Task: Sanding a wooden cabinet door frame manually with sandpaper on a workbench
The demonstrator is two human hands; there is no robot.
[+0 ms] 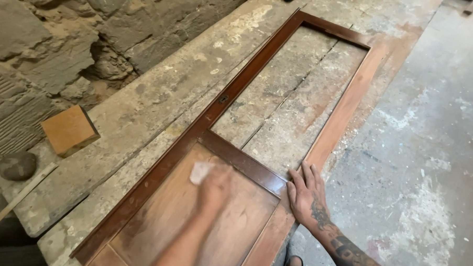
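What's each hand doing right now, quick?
Left hand: closed on a pale scrap, probably sandpaper, against the wooden door panel; motion-blurred.
Right hand: open, flat on the door frame, holding nothing.

Your wooden door frame (255,69) looks glossy dark; beside it the bench (156,99) is rough, dusty, matt wood.

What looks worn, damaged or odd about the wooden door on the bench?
The door frame has lost its dark finish along the right rail, now pale bare wood, and the lower panel is patchy. The upper opening has no panel. The left hand holds a pale scrap.
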